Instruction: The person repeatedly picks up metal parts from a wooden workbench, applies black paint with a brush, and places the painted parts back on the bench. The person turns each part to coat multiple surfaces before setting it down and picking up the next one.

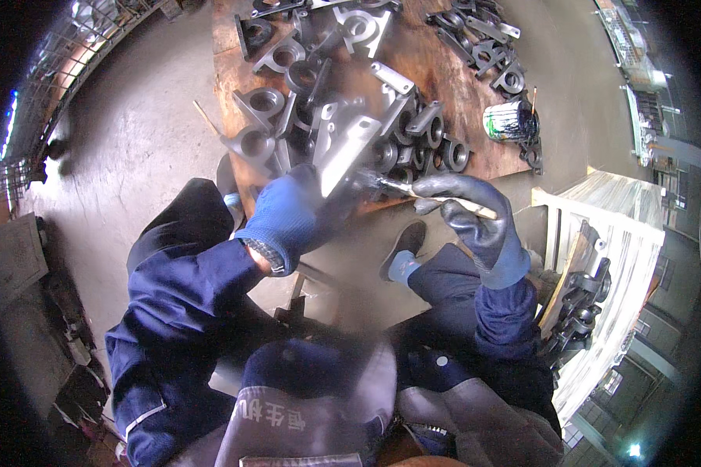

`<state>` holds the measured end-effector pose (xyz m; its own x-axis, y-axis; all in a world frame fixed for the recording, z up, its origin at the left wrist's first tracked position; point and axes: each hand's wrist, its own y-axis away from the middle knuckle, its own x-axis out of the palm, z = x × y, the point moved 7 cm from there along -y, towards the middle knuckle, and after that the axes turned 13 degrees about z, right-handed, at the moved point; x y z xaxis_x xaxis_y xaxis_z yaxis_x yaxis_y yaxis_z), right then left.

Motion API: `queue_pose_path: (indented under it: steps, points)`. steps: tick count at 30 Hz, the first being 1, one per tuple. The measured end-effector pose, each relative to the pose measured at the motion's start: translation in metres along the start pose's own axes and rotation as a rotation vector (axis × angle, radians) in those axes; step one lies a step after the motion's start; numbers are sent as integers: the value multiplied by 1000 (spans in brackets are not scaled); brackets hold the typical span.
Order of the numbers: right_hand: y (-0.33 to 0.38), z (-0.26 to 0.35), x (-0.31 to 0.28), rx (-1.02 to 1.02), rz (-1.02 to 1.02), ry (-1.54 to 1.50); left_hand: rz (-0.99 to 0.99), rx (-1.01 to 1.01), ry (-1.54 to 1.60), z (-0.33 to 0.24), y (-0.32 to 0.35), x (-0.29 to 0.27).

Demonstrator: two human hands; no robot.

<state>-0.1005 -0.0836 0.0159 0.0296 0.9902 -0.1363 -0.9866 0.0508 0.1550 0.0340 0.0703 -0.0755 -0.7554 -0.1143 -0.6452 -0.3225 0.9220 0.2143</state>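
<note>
My left hand (287, 212), in a blue knitted glove, is closed on a metal bracket (350, 154) at the near edge of the table. The bracket's flat face shines brightly; its lower part is dark and blurred. My right hand (479, 226), in a dark-coated glove, grips a paintbrush (475, 207) by its pale handle between thumb and fingers. The brush points left, and its blurred tip is beside or against the held bracket; I cannot tell which. Several grey metal brackets with round holes (258, 101) lie heaped just beyond my hands.
The parts lie on a brown wooden tabletop (358, 74). A paint-smeared can (510, 121) with a stick in it stands at its right edge. A thin stick (207, 118) juts out at the left. On my right, a white slatted crate (600, 210) adjoins dark metal parts (584, 300).
</note>
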Motion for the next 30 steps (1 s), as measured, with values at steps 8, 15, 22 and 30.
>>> queue_pose_path:
  steps: [8, 15, 22, 30]
  points:
    - [-16, -5, 20, -15, 109, 122, 41, 11, 88, 1, -2, 1]
    - [-24, -20, 34, -59, 214, 160, 39, 64, -95, -9, 0, -3]
    - [-19, -22, 38, -132, 102, 680, 69, -12, 82, -4, -3, 2]
    - [-20, -12, 38, -205, 148, 830, 55, 43, -33, -3, 1, 4]
